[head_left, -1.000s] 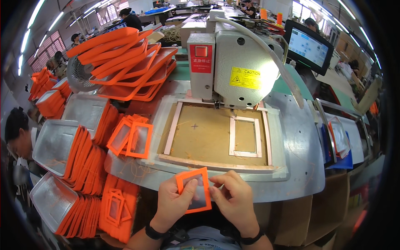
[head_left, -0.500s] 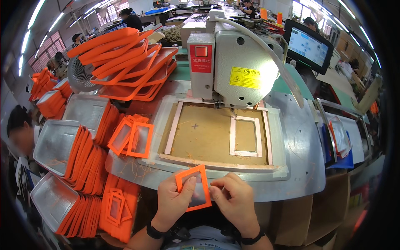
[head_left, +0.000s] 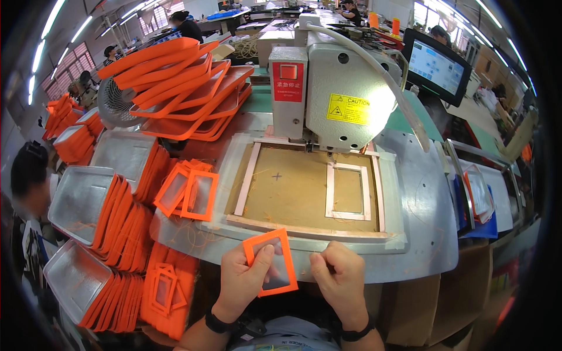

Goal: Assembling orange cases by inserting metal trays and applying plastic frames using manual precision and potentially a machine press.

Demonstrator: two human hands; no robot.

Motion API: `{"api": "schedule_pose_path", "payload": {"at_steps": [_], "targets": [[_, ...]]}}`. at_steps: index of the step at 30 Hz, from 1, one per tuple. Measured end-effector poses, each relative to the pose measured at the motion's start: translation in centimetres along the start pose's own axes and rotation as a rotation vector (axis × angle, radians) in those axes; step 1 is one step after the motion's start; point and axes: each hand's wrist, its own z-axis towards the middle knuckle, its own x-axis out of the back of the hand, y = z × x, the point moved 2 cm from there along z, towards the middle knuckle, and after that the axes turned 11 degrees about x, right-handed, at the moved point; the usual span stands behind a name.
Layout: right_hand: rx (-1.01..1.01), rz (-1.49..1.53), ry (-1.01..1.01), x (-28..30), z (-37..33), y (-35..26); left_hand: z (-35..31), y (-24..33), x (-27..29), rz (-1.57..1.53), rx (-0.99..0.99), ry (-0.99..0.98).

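My left hand [head_left: 239, 276] grips a small orange-bordered rectangular panel with a clear window [head_left: 283, 274], thumb on the window and fingers behind it. The panel is tilted, in front of the table edge. To its right, apart from it, my right hand [head_left: 341, 270] is closed with the fingers curled in. Whatever its fingertips hold, if anything, is too small to make out. Beyond both hands lies a brown template board [head_left: 287, 196] with a pink-edged rectangular opening [head_left: 329, 196], under the grey head of a sewing machine [head_left: 328, 82].
Similar small orange-bordered panels [head_left: 201, 196] lie on the table's left side, with loose orange threads nearby. Stacks of larger orange-edged panels [head_left: 82, 202] stand at the left, more [head_left: 175, 88] behind. A monitor [head_left: 436, 65] and a metal rack [head_left: 459, 187] are at the right. Other people work around.
My right hand has moved right, away from the panel's edge, and its fingers have curled in more. My left hand still holds the panel in nearly the same place. The view has shifted slightly.
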Motion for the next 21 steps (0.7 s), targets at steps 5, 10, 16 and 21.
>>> {"api": "schedule_pose_path", "payload": {"at_steps": [5,10,16,21], "targets": [[-0.079,0.096,0.174,-0.2,0.5,-1.4,0.4,0.4,0.2,0.026,-0.004,0.022],[-0.092,0.256,-0.034,-0.3,-0.3,-0.7,1.5,0.2,0.9,-0.053,0.009,0.015],[-0.104,0.141,-0.116,-0.4,-0.8,-0.3,1.8,0.5,0.9,-0.175,-0.003,0.019],[-0.071,0.233,-0.063,-1.0,-0.4,-0.9,1.9,0.6,1.1,-0.208,-0.028,0.048]]}}
